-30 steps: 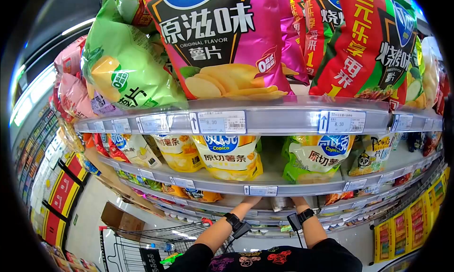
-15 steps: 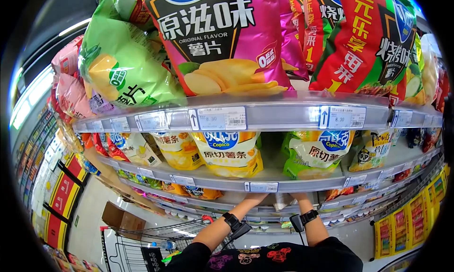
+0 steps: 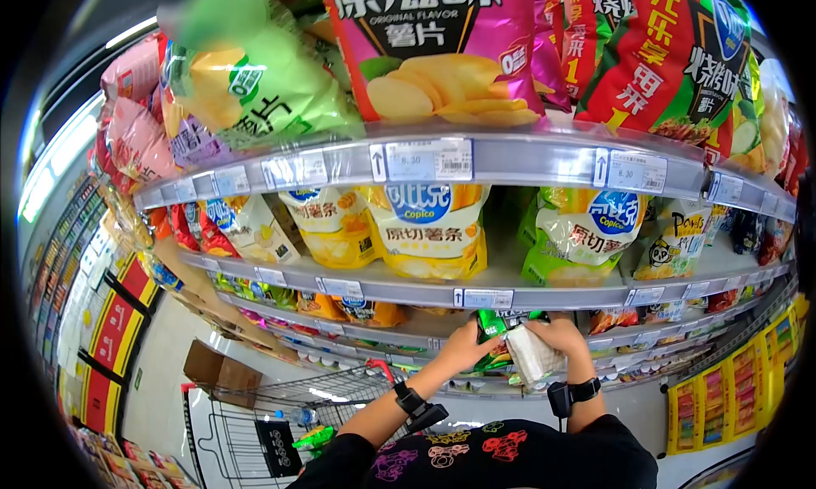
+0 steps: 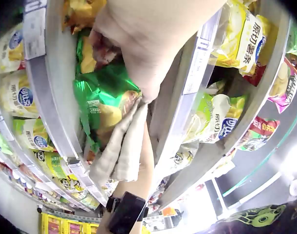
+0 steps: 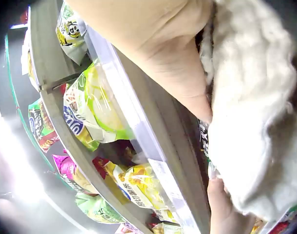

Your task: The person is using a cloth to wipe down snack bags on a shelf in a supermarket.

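Note:
In the head view a shiny green snack bag (image 3: pixel 501 321) is between the two hands in front of the shelf. My left hand (image 3: pixel 463 346) grips its left side; fingers curl around the bag in the left wrist view, with the thumb on its front. My right hand (image 3: pixel 559 336) holds a folded white cloth (image 3: pixel 534 357) against the bag's right side. Close up, the cloth (image 5: pixel 255 122) hangs from under the right palm and hides most of the fingers. The bag's front shows yellow chips in the left wrist view, where the cloth (image 4: pixel 121 151) covers its lower right part.
Curved shelves rise in front, their price-tag rail (image 3: pixel 489 298) right above the hands. Yellow chip bags (image 3: pixel 433 234) and a green-and-white bag (image 3: pixel 582 234) stand on the tier above. A shopping cart (image 3: pixel 289 412) is at lower left, near a cardboard box (image 3: pixel 221 374).
Both hands have come out from under the shelf rail toward the body, bringing the green snack bag and the white cloth into view. The head view has tilted lower.

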Available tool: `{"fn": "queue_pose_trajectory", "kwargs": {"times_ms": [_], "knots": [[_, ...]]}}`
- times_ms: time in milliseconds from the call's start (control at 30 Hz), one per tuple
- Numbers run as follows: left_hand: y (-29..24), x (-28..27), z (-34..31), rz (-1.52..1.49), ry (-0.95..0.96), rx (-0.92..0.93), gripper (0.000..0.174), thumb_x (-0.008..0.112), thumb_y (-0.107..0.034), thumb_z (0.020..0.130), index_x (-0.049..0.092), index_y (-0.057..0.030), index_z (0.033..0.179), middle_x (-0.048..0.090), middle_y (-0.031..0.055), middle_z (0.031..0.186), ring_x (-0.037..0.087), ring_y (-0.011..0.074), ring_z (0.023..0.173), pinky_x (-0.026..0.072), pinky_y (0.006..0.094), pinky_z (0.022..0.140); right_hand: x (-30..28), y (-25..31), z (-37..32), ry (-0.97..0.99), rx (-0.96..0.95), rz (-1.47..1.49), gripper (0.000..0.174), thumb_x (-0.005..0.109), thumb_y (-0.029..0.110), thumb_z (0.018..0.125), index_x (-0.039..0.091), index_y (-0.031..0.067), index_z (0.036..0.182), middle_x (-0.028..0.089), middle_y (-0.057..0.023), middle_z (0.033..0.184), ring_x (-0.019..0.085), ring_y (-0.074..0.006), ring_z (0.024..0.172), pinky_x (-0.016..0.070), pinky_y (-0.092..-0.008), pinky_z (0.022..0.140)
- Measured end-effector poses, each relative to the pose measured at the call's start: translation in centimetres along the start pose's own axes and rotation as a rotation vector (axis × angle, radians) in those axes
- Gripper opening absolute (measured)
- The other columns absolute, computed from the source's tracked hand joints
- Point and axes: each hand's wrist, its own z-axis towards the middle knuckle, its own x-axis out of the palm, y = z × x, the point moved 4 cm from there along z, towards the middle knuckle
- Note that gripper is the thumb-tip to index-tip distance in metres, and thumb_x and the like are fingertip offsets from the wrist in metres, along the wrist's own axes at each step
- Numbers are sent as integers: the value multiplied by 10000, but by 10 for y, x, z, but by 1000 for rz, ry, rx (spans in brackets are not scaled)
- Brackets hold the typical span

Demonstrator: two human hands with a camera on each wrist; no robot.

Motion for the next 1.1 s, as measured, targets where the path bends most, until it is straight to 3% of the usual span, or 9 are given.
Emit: {"fn": "queue_pose_trajectory", "kwargs": {"times_ms": [167,300,433,500,633,800,900,1033,1100], "knots": [[11,13,-35,-670,-118,-164,569,623,-315,809,389,26,1200,574,163,1044,564,185,935,454,293,788,21,-3,-23,261,145,193,492,632,354,750,553,-23,1057,611,-216,962,588,-340,874,447,-359,785],[38,24,-61,-663,-146,-236,527,624,-244,806,402,14,1208,553,149,1098,546,210,978,431,321,845,43,3,-30,340,115,305,473,647,281,750,532,-32,1086,599,-207,1011,581,-276,926,438,-334,814],[70,28,-85,-626,-252,-300,683,677,-285,738,349,13,1258,420,185,1245,383,262,1173,327,359,968,62,22,-29,421,-4,328,502,670,255,729,510,-27,1113,589,-201,1044,571,-275,956,432,-337,833],[55,19,-98,-903,-182,-354,803,718,-188,697,238,7,1310,431,143,1235,420,240,1140,355,342,959,67,36,-30,473,-14,328,505,674,259,725,512,-23,1111,585,-199,1051,567,-273,966,431,-338,837],[67,14,-123,-1063,-289,-478,646,635,9,731,293,-9,1279,513,122,1144,522,226,1026,438,342,874,79,50,-32,491,-122,306,507,681,240,721,505,-6,1128,581,-176,1058,558,-247,962,433,-327,832],[72,4,-138,-1183,-353,-419,657,637,40,694,316,-6,1266,524,107,1129,529,198,1006,446,315,855,81,51,-30,458,61,468,484,708,152,684,524,20,1111,600,-157,1016,571,-210,935,452,-300,789],[78,-3,-143,-967,-354,-417,668,671,13,679,335,2,1256,532,94,1110,530,176,983,440,299,848,74,47,-26,477,41,515,469,708,107,675,529,25,1100,606,-146,985,567,-182,931,458,-289,764],[90,-6,-145,-726,-326,-396,687,707,-28,650,361,12,1242,542,95,1098,529,166,977,429,283,847,40,89,-33,20,-137,280,373,662,40,679,570,49,1041,599,-77,944,579,-150,845,457,-261,732],[81,-6,-144,-756,-304,-409,687,707,-35,642,369,15,1238,542,97,1097,527,169,979,423,288,856,38,104,-38,-207,-318,177,373,652,24,652,590,77,1016,601,-93,933,595,-220,844,472,-298,737]]}}
